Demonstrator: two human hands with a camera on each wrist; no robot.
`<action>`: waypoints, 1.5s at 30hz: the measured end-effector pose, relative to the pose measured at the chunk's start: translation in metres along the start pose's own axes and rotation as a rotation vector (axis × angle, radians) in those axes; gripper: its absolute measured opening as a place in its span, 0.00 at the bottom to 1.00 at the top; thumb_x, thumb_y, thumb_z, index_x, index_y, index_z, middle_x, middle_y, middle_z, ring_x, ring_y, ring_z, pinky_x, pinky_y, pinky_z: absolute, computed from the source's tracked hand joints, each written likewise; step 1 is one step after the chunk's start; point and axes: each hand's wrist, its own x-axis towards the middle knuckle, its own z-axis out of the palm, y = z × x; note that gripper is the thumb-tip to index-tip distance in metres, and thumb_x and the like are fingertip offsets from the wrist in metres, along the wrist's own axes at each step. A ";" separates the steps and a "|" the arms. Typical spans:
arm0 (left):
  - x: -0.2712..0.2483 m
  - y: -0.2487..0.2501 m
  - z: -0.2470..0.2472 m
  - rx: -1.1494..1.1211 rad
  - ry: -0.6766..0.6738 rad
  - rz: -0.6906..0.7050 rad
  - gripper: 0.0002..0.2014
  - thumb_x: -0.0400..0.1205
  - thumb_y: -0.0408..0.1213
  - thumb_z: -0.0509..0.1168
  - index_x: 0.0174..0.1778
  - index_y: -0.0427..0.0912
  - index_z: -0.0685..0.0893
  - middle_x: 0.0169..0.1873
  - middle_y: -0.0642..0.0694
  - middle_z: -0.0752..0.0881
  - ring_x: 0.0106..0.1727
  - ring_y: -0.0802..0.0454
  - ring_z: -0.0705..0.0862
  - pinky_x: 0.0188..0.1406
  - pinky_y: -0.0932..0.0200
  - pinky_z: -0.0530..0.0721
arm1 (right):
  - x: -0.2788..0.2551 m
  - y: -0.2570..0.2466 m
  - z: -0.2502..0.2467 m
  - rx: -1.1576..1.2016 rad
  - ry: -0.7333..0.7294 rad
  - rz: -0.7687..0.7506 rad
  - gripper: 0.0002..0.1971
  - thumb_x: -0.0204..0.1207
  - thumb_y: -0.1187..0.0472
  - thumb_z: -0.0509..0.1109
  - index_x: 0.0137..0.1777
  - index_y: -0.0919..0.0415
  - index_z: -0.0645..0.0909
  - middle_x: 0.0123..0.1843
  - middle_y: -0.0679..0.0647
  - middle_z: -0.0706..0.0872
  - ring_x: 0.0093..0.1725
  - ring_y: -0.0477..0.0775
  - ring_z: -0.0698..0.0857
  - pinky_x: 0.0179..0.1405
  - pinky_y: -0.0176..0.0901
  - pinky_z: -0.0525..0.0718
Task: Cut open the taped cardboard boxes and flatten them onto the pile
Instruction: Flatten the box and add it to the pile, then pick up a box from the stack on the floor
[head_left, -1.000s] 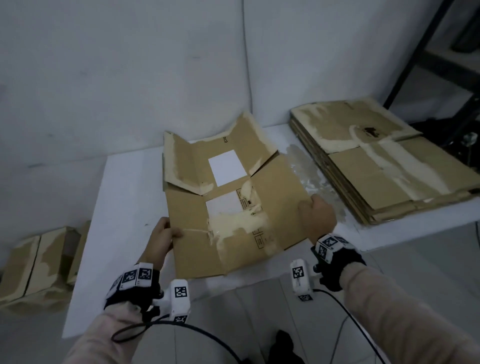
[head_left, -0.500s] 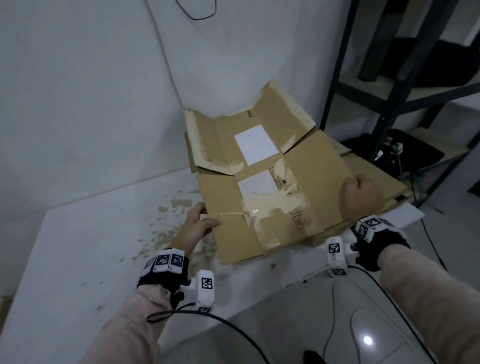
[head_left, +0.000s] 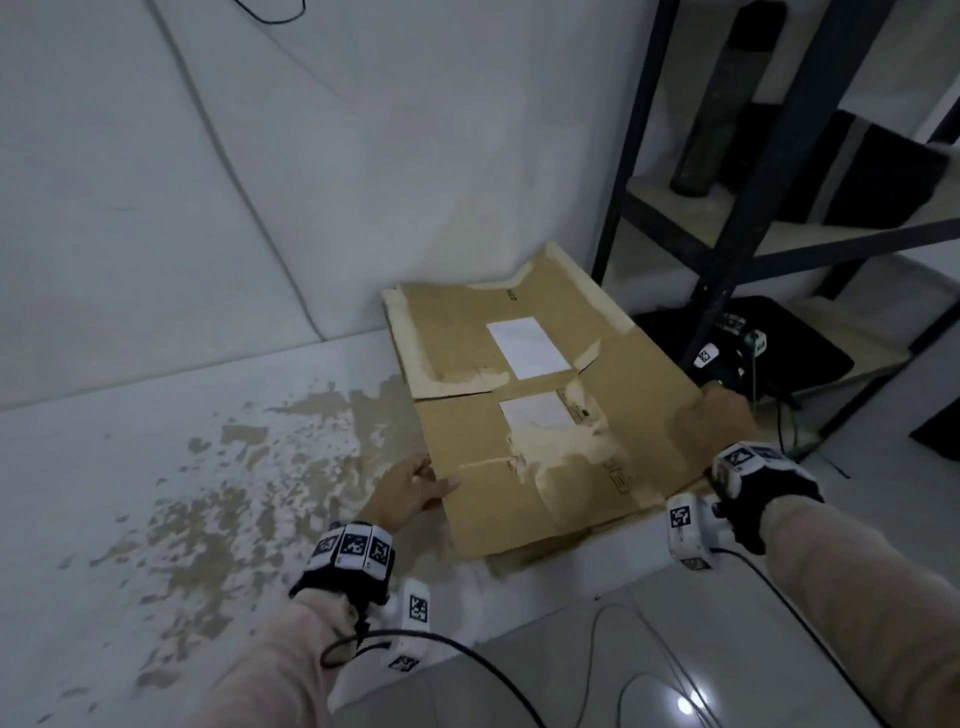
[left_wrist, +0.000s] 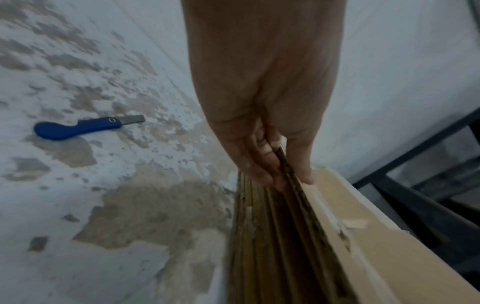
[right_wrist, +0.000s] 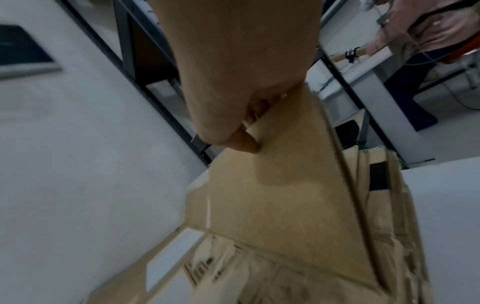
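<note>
the flattened box (head_left: 540, 415) is being held over the pile (right_wrist: 389, 205) at about 2 o'clock on the table (head_left: 130, 467), its left edge being pinched by the left hand (head_left: 410, 491) and its right edge being gripped by the curled fingers (right_wrist: 244, 142) of the right hand (head_left: 714, 431). it is probably best being lowered level, edges being squared to the pile before both grips are being loosened, with the knife (left_wrist: 85, 126) at 9 o'clock being left alone.

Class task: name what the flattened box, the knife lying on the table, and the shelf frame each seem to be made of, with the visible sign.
Flattened box: matte brown corrugated cardboard; its layered edge shows beside the left hand.
Knife: smooth blue handle, probably plastic; dull grey blade, likely metal.
Shelf frame: dark straight bars, apparently painted metal.
</note>
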 end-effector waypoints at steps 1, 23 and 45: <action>0.002 -0.005 0.001 0.056 -0.021 -0.003 0.12 0.80 0.31 0.69 0.60 0.42 0.81 0.35 0.48 0.77 0.45 0.47 0.84 0.51 0.55 0.87 | 0.006 0.002 0.009 -0.071 0.008 -0.052 0.24 0.74 0.57 0.61 0.66 0.70 0.74 0.65 0.71 0.77 0.66 0.71 0.75 0.63 0.60 0.73; 0.029 -0.007 0.028 0.475 -0.179 -0.042 0.33 0.86 0.47 0.57 0.83 0.47 0.49 0.54 0.38 0.84 0.45 0.50 0.82 0.46 0.62 0.82 | 0.020 -0.045 0.086 -0.164 -0.741 -0.335 0.39 0.70 0.35 0.67 0.78 0.38 0.53 0.83 0.63 0.46 0.80 0.76 0.49 0.74 0.74 0.59; -0.266 -0.158 -0.253 0.457 0.457 -0.375 0.21 0.87 0.40 0.58 0.77 0.46 0.67 0.45 0.45 0.85 0.45 0.48 0.85 0.44 0.58 0.82 | -0.348 -0.365 0.132 0.162 -0.685 -1.134 0.08 0.77 0.62 0.63 0.49 0.56 0.84 0.45 0.56 0.86 0.37 0.56 0.82 0.36 0.43 0.79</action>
